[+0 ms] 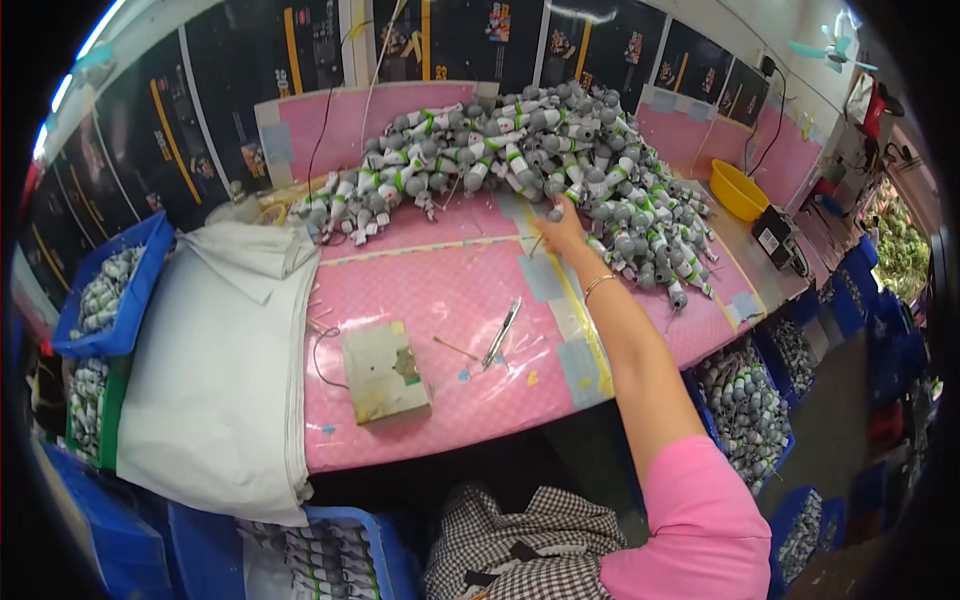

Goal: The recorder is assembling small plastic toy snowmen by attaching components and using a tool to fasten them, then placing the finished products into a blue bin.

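A large heap of small grey-and-white, figure-like plastic pieces with green bands (480, 150) lies along the back of the pink-covered table (420, 290). Stretched far forward, my right hand (563, 232) reaches the front edge of this heap. Its fingers are closed around one grey-and-white piece (555, 214), which they partly hide. A bracelet circles the right wrist. My left hand is outside the picture. Nearer to me on the table are a grey box-like block (385, 370) with a dark worn patch, a slim metallic cutter-like tool (502, 333) and a thin stick (456, 348).
White cloth (220, 370) drapes over the table's left end. Blue bins of similar pieces stand at left (148, 270), lower right (785, 455) and by my lap (395, 560). A yellow basin (738, 190) and a dark boxy device (775, 238) sit at the back right.
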A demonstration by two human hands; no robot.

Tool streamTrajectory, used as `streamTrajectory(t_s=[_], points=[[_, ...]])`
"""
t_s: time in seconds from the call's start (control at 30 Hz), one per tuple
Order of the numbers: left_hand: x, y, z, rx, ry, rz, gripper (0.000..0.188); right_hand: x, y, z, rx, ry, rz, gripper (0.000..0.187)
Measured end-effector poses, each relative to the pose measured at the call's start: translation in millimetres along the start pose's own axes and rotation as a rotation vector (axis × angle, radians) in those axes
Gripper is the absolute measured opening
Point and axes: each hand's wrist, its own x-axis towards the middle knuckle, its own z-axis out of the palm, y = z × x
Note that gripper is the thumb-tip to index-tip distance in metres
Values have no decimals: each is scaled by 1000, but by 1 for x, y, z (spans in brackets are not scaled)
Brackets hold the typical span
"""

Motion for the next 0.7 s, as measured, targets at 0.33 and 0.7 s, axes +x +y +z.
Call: streamTrajectory(t_s=[0.33, 0.7], points=[[149, 125, -94, -483, 639, 37, 24, -117, -120, -40, 232, -364, 1, 38], [263, 325, -160, -1227, 98, 410, 46, -227, -207, -43, 1082, -1261, 399, 41]])
